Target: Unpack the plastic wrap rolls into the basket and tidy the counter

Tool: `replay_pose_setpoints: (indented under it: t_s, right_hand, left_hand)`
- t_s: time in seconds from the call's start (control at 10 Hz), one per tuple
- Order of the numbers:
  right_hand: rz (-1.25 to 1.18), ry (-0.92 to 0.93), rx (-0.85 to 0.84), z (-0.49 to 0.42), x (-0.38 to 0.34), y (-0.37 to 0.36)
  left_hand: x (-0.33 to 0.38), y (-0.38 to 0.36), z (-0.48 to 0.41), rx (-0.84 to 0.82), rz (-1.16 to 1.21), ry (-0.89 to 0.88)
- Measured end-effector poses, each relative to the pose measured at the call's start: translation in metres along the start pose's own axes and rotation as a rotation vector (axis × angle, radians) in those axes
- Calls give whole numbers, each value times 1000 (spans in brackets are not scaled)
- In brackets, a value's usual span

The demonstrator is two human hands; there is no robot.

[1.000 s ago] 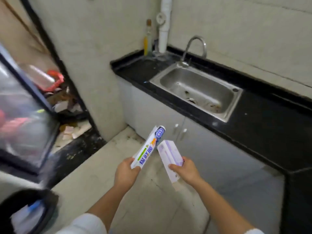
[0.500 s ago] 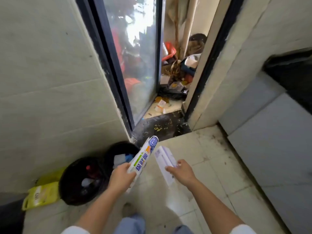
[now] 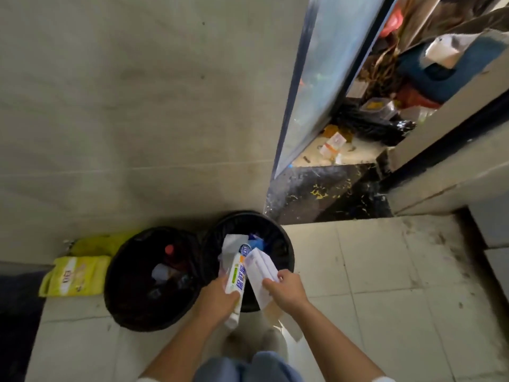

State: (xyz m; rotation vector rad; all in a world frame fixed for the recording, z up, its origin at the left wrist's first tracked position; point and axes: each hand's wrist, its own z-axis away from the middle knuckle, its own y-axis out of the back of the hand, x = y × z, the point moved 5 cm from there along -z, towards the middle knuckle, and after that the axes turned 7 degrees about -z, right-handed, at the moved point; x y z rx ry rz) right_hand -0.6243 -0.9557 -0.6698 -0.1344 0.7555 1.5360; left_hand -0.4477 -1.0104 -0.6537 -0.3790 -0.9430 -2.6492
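Both hands grip tight, left hand (image 3: 217, 300) around the printed wrap box (image 3: 236, 277), right hand (image 3: 286, 292) pinching the pale carton (image 3: 260, 267), long axes pointing away over the right-hand bin (image 3: 286, 250) just beyond the fingers.

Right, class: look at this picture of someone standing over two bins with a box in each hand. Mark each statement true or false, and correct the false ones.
1. The left hand holds a printed box. True.
2. The right hand is empty. False: it holds a plain white box.
3. Both boxes are held above the right-hand bin. True.
4. The left-hand bin is empty. False: it holds rubbish, including something with a red cap.
5. A yellow bag lies on the floor left of the bins. True.
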Motion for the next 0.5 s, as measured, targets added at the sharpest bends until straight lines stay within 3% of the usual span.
replay_pose_setpoints:
  t_s: [0.2, 0.3, 0.5]
  right_hand:
    - [44, 2, -49, -66, 20, -39]
    - [83, 29, -43, -51, 9, -33]
    - [53, 103, -36, 49, -65, 19]
  left_hand:
    - [-27, -39, -63, -63, 111, 31]
    - [-22, -29, -50, -43, 98, 18]
    - [41, 65, 40, 105, 30, -116]
